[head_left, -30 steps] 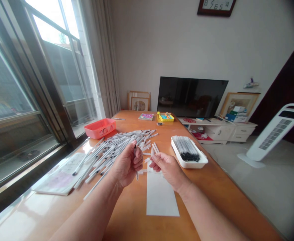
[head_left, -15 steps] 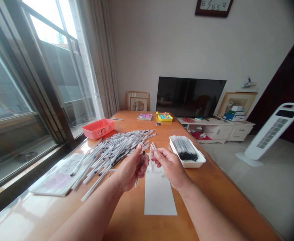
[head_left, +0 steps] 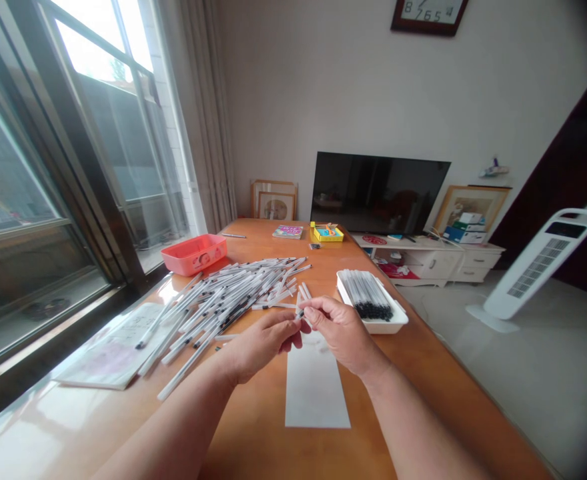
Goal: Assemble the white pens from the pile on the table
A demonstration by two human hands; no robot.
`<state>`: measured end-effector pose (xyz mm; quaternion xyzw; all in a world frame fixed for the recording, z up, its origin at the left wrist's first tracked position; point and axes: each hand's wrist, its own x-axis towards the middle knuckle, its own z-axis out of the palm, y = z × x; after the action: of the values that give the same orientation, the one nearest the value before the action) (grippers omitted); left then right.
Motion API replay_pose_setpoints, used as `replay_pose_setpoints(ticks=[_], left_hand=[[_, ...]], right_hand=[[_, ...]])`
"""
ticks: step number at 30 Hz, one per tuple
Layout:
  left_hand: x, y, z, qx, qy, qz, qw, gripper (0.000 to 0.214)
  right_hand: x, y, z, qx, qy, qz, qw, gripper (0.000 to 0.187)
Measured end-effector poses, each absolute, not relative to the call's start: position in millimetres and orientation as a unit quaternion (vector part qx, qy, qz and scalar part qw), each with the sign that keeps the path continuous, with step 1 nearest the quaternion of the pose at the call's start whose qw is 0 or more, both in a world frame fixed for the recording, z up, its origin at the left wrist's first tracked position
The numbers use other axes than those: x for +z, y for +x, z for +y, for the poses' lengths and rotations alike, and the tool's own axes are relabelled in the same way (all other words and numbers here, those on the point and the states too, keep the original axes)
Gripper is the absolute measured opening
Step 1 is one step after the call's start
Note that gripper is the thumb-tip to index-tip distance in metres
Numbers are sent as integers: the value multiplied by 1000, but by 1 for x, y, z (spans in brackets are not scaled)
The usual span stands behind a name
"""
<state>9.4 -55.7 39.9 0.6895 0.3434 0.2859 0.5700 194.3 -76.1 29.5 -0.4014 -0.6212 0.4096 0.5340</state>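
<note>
My left hand (head_left: 261, 343) and my right hand (head_left: 341, 330) meet above the wooden table (head_left: 253, 440), fingers pinched together on one thin white pen part (head_left: 299, 311). The piece is mostly hidden between my fingertips. Just behind the hands lies a large heap of white pens (head_left: 228, 300). To the right of my right hand stands a white tray (head_left: 373, 325) filled with black-tipped refills. Below the hands a white sheet of paper (head_left: 316, 393) lies flat on the table.
A pink tray (head_left: 193, 255) sits at the left near the window. Printed papers (head_left: 116, 347) lie at the table's left edge. A yellow box (head_left: 328, 233) and a booklet (head_left: 288, 231) are at the far end. Beyond stand a television (head_left: 378, 193) and a white tower fan (head_left: 533, 270).
My left hand has turned over and lowered, bringing its pen towards my right hand. Both hands now pinch the same piece at their fingertips.
</note>
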Motion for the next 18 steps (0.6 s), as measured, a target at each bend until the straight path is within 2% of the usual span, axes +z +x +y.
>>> replay_pose_setpoints(ticks=[8, 18], left_hand=[[38, 5, -54, 269, 740, 347, 509, 38], [25, 11, -51, 306, 752, 353, 465, 31]], right_hand=[[31, 199, -75, 426, -403, -630, 510, 26], [28, 201, -73, 333, -450, -672, 485, 30]])
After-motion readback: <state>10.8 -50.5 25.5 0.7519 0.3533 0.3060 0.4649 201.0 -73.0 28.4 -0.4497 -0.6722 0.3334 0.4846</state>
